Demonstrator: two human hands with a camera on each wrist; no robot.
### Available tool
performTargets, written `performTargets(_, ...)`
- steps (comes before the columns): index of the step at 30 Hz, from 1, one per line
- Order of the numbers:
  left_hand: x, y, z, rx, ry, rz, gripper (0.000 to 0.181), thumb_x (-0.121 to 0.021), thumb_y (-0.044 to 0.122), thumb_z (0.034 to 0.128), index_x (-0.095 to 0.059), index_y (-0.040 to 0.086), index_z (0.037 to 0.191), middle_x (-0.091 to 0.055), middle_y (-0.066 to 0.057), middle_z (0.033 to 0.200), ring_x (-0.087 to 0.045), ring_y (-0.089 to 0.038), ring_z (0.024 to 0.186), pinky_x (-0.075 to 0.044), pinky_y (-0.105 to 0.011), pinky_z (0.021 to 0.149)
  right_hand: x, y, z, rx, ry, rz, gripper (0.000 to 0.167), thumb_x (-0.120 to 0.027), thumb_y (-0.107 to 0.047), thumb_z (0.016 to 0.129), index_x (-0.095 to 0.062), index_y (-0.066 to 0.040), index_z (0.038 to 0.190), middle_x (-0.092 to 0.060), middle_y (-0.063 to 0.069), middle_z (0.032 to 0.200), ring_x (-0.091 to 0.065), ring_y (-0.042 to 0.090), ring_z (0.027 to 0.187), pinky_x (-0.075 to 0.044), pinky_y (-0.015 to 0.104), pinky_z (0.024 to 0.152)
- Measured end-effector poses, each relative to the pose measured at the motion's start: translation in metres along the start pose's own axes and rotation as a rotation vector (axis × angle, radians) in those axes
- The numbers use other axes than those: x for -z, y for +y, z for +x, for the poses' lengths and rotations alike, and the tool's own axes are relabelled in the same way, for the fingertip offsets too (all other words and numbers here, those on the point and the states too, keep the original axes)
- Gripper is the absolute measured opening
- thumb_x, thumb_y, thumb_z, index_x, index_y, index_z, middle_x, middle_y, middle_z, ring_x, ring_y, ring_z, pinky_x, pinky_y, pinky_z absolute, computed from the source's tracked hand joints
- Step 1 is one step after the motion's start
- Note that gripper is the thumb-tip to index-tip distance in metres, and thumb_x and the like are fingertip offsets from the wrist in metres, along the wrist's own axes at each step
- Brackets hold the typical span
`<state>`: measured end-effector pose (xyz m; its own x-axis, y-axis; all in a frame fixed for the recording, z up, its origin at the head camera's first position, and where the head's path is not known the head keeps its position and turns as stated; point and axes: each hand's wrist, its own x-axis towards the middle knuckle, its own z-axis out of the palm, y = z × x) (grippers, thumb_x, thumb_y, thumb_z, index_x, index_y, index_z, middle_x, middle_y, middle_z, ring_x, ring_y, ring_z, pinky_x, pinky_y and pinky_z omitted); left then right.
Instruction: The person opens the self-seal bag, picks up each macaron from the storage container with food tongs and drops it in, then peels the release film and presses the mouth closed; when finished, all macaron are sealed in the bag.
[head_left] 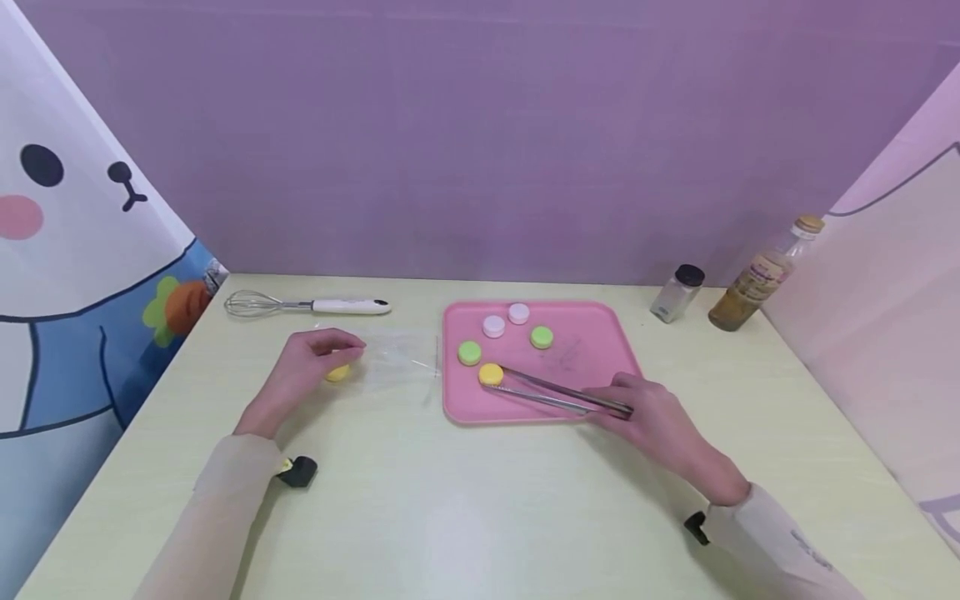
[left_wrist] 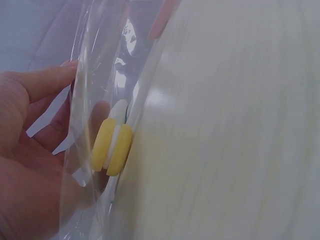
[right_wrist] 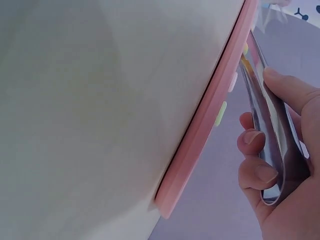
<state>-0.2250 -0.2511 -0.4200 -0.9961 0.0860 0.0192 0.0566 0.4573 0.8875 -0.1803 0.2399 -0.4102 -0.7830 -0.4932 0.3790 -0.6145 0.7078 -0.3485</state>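
Observation:
My left hand (head_left: 309, 367) pinches the edge of a clear plastic bag (head_left: 393, 354), which lies over the table. Inside the bag is a yellow macaron with a white filling (left_wrist: 112, 146), close beside the fingers. Metal tongs (head_left: 555, 390) are in my right hand (head_left: 652, 417), thumb on one arm and fingers on the other. The tongs' tips reach around a second yellow macaron (head_left: 491, 374) on the pink tray (head_left: 483, 411); whether both tips touch it I cannot tell. Two green macarons (head_left: 469, 353) and two pale pink macarons (head_left: 493, 326) also lie on the tray.
A whisk (head_left: 307, 307) with a white handle lies behind the bag. At the back right stand a small black-lidded jar (head_left: 677, 293) and a corked bottle of brown liquid (head_left: 757, 279). A purple backdrop (head_left: 480, 150) rises along the table's rear edge.

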Motion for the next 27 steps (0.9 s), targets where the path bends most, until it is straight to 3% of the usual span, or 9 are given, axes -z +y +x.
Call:
performTargets(10,0.0,0.0,0.001,0.016,-0.006,-0.01,0.034,-0.071,0.033,0.0972,-0.073,0.006,0.118,-0.069,-0.01,0.122,-0.057,-0.021,0.11,-0.046,-0.023,0.089,-0.001,-0.001,-0.003,0.033,0.04,0.002,0.033,-0.088,-0.013,0.078,-0.08,-0.013,0.109,-0.05,-0.016,0.076,-0.043,0.001,0.062,-0.041,0.022,0.053)
performTargets(15,0.0,-0.001,0.001,-0.002,-0.003,-0.009,0.032,-0.071,0.031,0.0973,-0.073,0.005,0.117,-0.07,-0.01,0.121,-0.057,-0.021,0.111,-0.044,-0.03,0.095,0.001,-0.007,0.0,0.055,0.059,0.018,0.032,-0.088,-0.012,0.078,-0.08,-0.012,0.109,-0.05,-0.016,0.076,-0.042,0.0,0.061,-0.04,0.021,0.051)
performTargets(22,-0.001,-0.003,0.003,-0.027,0.004,0.0,0.028,-0.072,0.029,0.0967,-0.075,0.006,0.114,-0.07,-0.009,0.118,-0.056,-0.022,0.11,-0.039,-0.04,0.101,-0.003,-0.028,0.015,0.099,0.058,0.052,0.032,-0.087,-0.017,0.081,-0.08,-0.013,0.111,-0.05,-0.014,0.077,-0.043,0.001,0.063,-0.039,0.02,0.051)
performTargets(27,0.0,-0.003,0.003,-0.019,0.006,0.001,0.029,-0.071,0.029,0.097,-0.074,0.006,0.115,-0.07,-0.009,0.12,-0.056,-0.022,0.112,-0.039,-0.041,0.102,-0.01,-0.044,0.032,0.124,0.031,0.031,0.033,-0.086,-0.022,0.083,-0.079,-0.012,0.114,-0.061,-0.005,0.084,-0.05,0.008,0.067,-0.042,0.021,0.056)
